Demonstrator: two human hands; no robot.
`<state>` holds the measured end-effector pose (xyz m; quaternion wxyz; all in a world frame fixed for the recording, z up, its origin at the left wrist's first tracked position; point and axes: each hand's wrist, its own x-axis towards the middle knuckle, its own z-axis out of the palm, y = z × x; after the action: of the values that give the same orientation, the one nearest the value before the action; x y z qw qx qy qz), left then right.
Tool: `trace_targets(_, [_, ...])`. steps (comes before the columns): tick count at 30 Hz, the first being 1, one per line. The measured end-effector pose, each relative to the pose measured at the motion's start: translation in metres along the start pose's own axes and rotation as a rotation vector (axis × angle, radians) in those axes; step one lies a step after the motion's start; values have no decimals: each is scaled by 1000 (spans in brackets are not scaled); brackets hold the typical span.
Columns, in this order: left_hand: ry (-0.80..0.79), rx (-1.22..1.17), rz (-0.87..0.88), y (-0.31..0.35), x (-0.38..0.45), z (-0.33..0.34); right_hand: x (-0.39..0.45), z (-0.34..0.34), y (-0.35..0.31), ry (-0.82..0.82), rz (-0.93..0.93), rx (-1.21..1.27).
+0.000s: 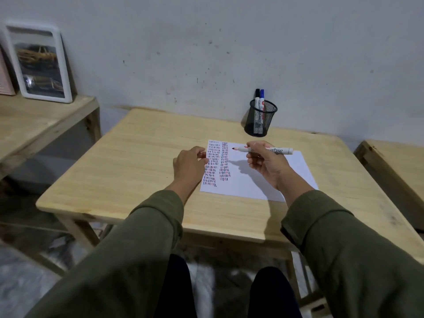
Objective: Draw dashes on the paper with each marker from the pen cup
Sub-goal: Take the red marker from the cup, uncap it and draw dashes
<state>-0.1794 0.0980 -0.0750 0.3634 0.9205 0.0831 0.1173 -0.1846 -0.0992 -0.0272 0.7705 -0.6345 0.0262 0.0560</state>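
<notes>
Right hand (263,162) raised above the paper (257,177), fingers closed around a red-tipped marker (263,149). Marker uncapped, held roughly level, tip pointing toward the left hand and hanging over the sheet just right of the second dash column; tip not touching the paper. Shadow of hand and marker falls on the sheet below.

Left hand (189,164) lies at the paper's left edge, fingers curled loosely, fingertips on the sheet beside the first column; it grips nothing.

Between the two hands: two columns of short dashes (216,164) in mixed dark and red ink. Remainder of the sheet under and right of the right hand is blank.

Beyond the right hand, near the wall: black mesh pen cup (260,118) on the wooden table (128,171), holding a black-capped marker (257,99) and a blue-capped marker (262,99), both upright.
</notes>
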Motion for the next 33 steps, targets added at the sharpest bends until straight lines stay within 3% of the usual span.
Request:
trace_targets(12, [-180,72,106,-16,-14,-14,-11,3,28,92,30,-156])
trace_targets(33, [-160,59,111,-18,-12,-13,-17,2,40,101,-72,-419])
